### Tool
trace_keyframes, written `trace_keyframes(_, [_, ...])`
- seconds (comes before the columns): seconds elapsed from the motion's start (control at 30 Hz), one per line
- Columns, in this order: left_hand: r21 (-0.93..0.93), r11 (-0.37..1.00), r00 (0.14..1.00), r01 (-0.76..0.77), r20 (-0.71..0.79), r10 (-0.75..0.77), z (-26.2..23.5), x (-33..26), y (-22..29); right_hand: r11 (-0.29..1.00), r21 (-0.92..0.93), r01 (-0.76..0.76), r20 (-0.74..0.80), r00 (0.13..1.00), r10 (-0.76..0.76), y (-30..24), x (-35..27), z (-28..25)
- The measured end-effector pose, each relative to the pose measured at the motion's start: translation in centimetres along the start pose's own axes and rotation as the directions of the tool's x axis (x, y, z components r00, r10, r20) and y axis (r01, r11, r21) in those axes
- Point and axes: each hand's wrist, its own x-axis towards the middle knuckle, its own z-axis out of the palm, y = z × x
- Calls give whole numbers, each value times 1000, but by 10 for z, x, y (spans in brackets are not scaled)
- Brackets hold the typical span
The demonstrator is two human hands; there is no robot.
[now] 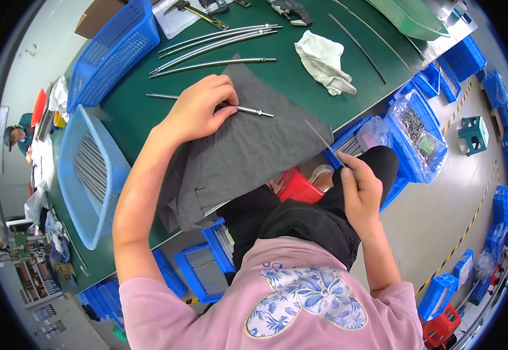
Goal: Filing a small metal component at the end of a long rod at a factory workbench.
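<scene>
My left hand (208, 108) is closed around a slim metal rod (253, 111) with a stepped end, holding it over a dark grey cloth (254, 140). The cloth lies on the green table (289, 73) and hangs over its near edge. My right hand (356, 186), off the table's edge above my lap, pinches a thin grey rod (320, 135) that points up and left toward the cloth. Beyond my left hand, several shiny metal rods (213, 51) lie side by side. A crumpled white cloth (324, 61) is to their right.
A light blue basket (93, 224) of grey rods stands at the left, with a darker blue basket (114, 52) behind it. Calipers (291, 10) lie at the back. Blue bins (435, 169) with metal parts stand right of my knee. A green stool (473, 135) is on the floor.
</scene>
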Motion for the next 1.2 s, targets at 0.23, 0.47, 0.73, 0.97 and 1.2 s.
trace_keyframes(0.23, [-93, 990, 983, 110, -137, -122, -28, -1, 0, 991, -80, -109, -37, 994, 106, -5, 8, 4])
trace_keyframes(0.47, [118, 987, 965, -113, -223, 137, -19, -2, 86, 971, -239, -13, -72, 997, -4, -2, 7, 7])
trace_keyframes(0.73, [-25, 990, 988, -140, -64, 138, 25, -42, 92, 966, -173, 194, 80, 980, -183, -17, 4, 7])
trace_keyframes(0.97, [-66, 994, 995, -91, -34, 89, 28, -47, 91, 923, -276, -267, -459, 881, 117, 10, -9, -18])
trace_keyframes(1.2, [84, 996, 995, 4, -97, 4, 27, -33, 102, 959, -265, -104, -208, 977, 49, -9, -4, 8])
